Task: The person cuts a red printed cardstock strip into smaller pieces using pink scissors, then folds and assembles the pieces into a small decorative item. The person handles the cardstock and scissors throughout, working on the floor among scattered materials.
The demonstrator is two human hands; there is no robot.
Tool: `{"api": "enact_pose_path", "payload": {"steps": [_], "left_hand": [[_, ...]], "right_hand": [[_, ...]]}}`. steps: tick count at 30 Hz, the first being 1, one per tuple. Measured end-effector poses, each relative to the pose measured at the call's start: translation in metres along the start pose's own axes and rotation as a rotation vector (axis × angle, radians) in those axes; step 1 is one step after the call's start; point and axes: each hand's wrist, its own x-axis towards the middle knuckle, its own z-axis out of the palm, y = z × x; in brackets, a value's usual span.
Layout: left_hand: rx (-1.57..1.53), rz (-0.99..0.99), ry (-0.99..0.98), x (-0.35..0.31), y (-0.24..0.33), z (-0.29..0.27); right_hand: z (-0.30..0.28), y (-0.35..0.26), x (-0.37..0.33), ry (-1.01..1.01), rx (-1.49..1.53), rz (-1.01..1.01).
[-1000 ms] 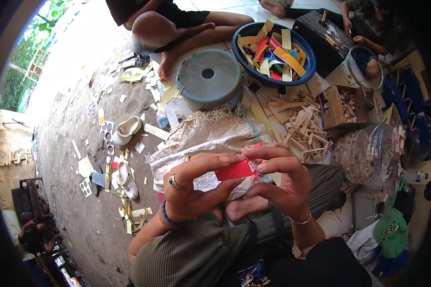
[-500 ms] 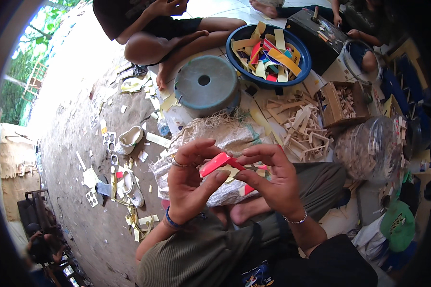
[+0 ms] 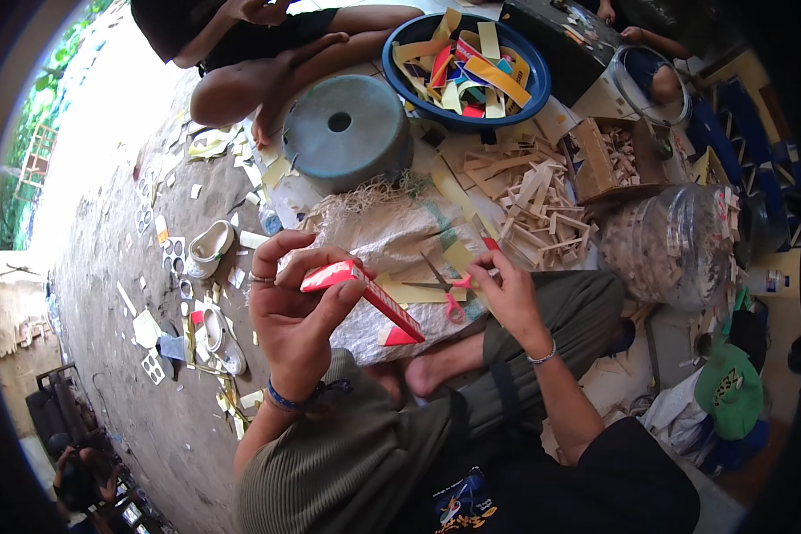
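Observation:
My left hand (image 3: 298, 303) pinches a folded red strip (image 3: 387, 307) with white markings between thumb and fingers. The strip bends at a corner and its long side slants down toward my lap. My right hand (image 3: 507, 294) has its bent fingers at one handle of a pair of scissors (image 3: 454, 311) with pink handles. The blades are spread apart above pale yellow strips (image 3: 411, 294) on a white woven sack (image 3: 356, 236). That handle is partly hidden by the fingertips. Another red piece (image 3: 392, 336) lies on the sack beneath the strip.
Beyond the sack stand a round grey-green block (image 3: 343, 133) and a blue basin (image 3: 536, 102) of coloured strips. Wooden pieces (image 3: 534, 200), a box (image 3: 596, 160) and a clear jar (image 3: 667, 249) are at right. Shoes (image 3: 209, 249) and scraps lie left. Other people sit nearby.
My right hand has let go of the red strip and moved right to the scissors, which now show. My left hand keeps the strip, its long side now angled downward. The view has shifted.

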Motion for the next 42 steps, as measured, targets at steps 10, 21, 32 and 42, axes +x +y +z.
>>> {"api": "enact_pose_path", "payload": {"steps": [10,21,32,42], "left_hand": [[-0.183,-0.019,-0.087,0.000,-0.011,0.001],[-0.512,-0.175,-0.123,-0.005,-0.009,-0.003],[-0.485,-0.166,-0.083,-0.006,-0.007,-0.009],[-0.362,-0.038,-0.106,-0.006,-0.008,-0.004]], "right_hand": [[0.048,0.093,-0.035,0.043,-0.662,-0.077],[0.045,0.111,-0.032,0.119,-0.671,-0.101],[-0.017,0.055,-0.061,-0.238,0.138,0.363],[-0.028,-0.039,-0.061,-0.229,0.656,-0.057]]}}
